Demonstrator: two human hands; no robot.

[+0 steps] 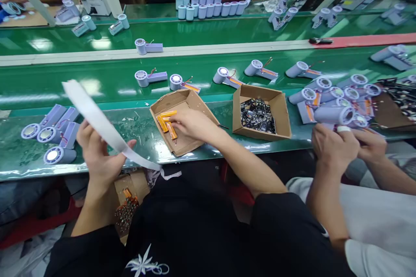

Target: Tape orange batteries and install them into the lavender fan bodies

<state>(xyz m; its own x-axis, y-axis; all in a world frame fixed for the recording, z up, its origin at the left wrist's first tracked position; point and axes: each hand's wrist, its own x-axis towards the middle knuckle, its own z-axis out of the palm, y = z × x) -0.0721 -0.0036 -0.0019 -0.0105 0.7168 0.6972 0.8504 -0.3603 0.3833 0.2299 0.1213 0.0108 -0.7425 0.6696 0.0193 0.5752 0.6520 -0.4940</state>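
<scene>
On the left, my left hand (100, 156) is raised over the bench edge, its fingers round a long white strip (104, 123) that looks like tape. The strip's upper end sticks up past the fingers, and its lower end trails to the bench edge. My right hand (190, 125) reaches into a shallow cardboard box (203, 112) holding several orange batteries (162, 123). Its fingertips are bent onto one orange battery (171, 130), with the grip partly hidden. Left of my left hand lie several lilac fan bodies with handles (58, 155).
A second cardboard box (264, 132) holds small black circuit boards (258, 114). Lilac fans with orange batteries are heaped on the right, where a co-worker's hands (338, 143) work. More fans lie on the green conveyor (113, 82). A box of batteries (128, 207) is below the bench.
</scene>
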